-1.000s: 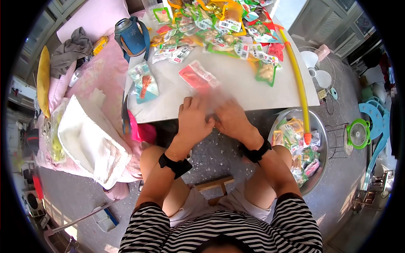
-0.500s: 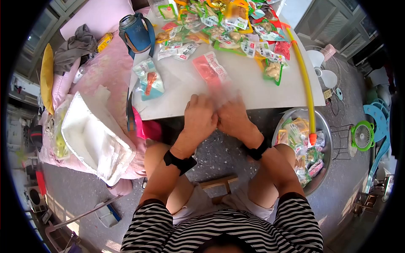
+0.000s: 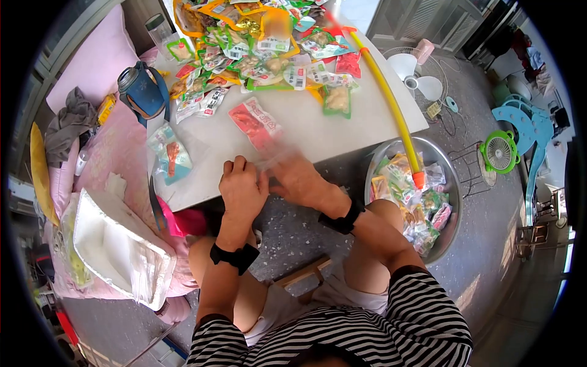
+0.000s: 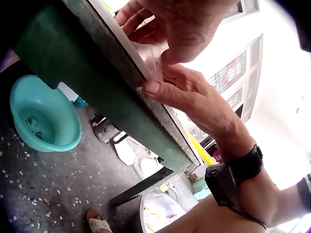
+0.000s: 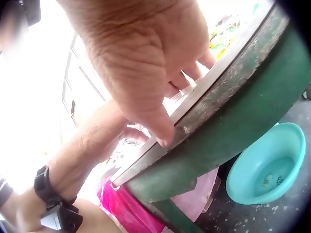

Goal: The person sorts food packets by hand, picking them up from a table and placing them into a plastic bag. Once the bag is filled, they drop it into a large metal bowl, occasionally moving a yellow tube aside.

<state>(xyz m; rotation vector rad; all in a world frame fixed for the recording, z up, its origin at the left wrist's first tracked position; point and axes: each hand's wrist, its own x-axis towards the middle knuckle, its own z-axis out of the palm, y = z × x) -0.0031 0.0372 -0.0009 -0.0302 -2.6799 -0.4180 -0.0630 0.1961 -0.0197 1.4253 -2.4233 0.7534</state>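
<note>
My left hand (image 3: 243, 191) pinches a piece of clear plastic film (image 4: 151, 57) between thumb and fingers at the table's near edge. Beside it, my right hand (image 3: 302, 178) lies over the same edge, blurred in the head view. Its fingers (image 5: 192, 72) reach onto the tabletop and its thumb (image 5: 163, 127) rests at the rim, apart from them. Just beyond both hands, a red-and-clear food packet (image 3: 252, 123) lies flat on the white tabletop (image 3: 208, 137). A blue-and-white packet (image 3: 171, 156) lies to the left.
Many snack packets (image 3: 269, 61) are heaped at the table's back. A blue flask (image 3: 140, 92) stands at the left, near a white foam box (image 3: 116, 244). A yellow tube (image 3: 391, 107) runs along the right side over a metal basin (image 3: 449, 235) of packets. A turquoise basin (image 4: 46, 114) sits underneath.
The head view has turned, so the table and its contents sit further left. My right hand has drawn a little apart from the left, and clear film shows between them.
</note>
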